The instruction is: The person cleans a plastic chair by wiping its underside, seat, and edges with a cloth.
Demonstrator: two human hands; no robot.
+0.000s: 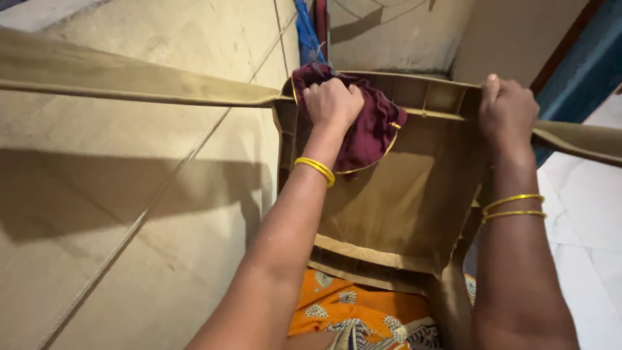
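1. Overhead, the left hand (332, 102) was closed in a fist around a maroon cloth (369, 133), pressing it against the underside of a tan plastic chair (402, 207) near the chair's far rim.
2. The right hand (507, 110) gripped the chair's rim at the right corner, fingers curled over the edge.
3. Two chair legs (129, 87) stretched out to the left and right.
4. Yellow bangles (315, 170) circled both wrists.
5. An orange patterned garment (350, 311) showed below the chair.
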